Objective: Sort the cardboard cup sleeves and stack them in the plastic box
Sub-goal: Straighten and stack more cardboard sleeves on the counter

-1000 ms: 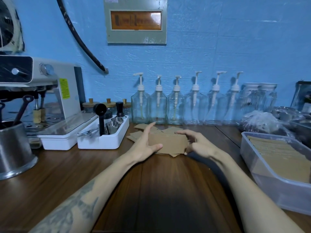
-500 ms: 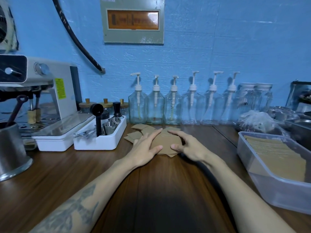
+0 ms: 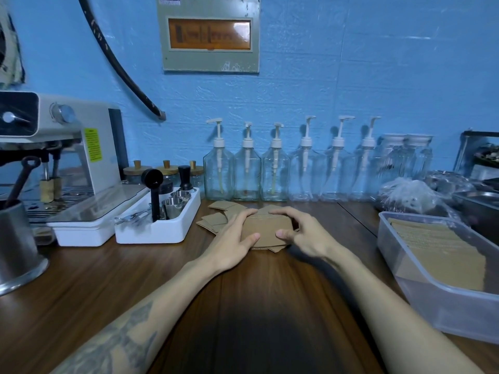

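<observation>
Cardboard cup sleeves (image 3: pixel 266 229) lay stacked on the wooden counter (image 3: pixel 108 271) — left hand (image 3: pixel 234 238) and right hand (image 3: pixel 302 233) both gripped the stack, fingers curled over its edges.

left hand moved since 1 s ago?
Yes. The left hand has come down from tilted onto the sleeve stack, closing toward the right hand; white tray as reference.

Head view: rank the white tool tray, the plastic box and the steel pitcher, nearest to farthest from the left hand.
From the left hand:
1. White tool tray, just to its left.
2. Plastic box, at the right edge.
3. Steel pitcher, far left.
</observation>
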A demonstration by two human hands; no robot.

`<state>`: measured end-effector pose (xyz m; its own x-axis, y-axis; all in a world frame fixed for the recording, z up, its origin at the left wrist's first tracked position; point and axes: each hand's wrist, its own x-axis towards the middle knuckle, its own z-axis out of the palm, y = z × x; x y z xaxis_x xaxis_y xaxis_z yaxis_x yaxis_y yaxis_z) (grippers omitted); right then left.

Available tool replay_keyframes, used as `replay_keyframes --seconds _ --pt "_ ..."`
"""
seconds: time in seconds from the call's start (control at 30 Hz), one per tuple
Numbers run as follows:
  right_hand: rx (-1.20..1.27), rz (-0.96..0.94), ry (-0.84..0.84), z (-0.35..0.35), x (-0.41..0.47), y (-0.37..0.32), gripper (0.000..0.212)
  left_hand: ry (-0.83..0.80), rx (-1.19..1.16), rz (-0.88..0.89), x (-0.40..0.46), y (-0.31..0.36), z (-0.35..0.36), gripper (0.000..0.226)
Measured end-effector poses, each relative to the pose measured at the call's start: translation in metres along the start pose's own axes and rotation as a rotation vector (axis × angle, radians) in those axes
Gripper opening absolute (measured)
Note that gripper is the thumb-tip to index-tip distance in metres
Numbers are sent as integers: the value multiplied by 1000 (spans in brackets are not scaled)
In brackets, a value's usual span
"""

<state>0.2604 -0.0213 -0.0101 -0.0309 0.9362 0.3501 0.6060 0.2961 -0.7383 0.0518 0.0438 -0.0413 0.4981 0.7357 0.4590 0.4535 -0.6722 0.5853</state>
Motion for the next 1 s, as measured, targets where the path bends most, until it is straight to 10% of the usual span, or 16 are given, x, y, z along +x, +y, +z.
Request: replay_keyframes --seconds 1.0 --pt "-29 130 43 -52 -9 45 41 -225 397 -296 135 -11 33 68"
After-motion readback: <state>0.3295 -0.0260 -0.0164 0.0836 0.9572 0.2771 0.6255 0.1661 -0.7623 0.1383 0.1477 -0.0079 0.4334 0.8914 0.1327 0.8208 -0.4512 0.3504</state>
